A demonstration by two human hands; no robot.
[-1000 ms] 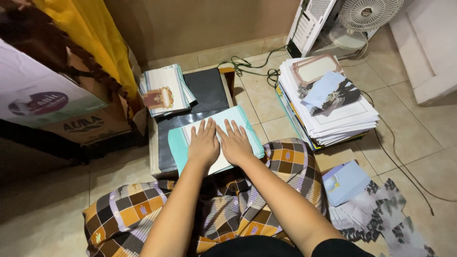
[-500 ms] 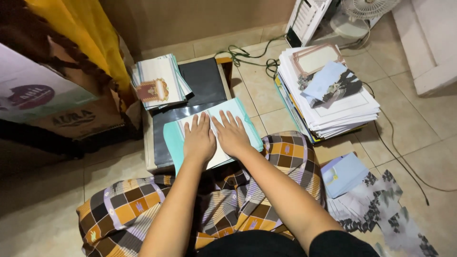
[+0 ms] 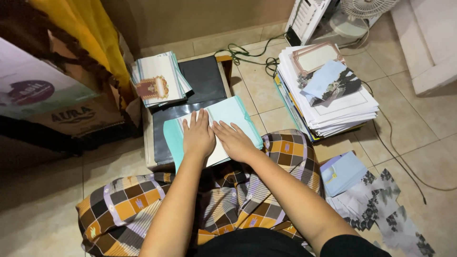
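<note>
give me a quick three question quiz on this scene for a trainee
1. True or false: both hands press flat on the teal card.
2. Where does the small stack of cards lie from the left hand? A) beyond it, to the left B) under it C) on the checked cloth
3. What lies on top of the tall paper stack beyond the right hand?

Key: 1 true. 2 A. 3 a framed card and a pale blue card.

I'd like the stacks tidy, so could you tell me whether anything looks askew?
Yes: atop the tall white paper stack, a framed card and pale blue sheet lie skewed; patterned sheets fan loosely on the floor.
</note>
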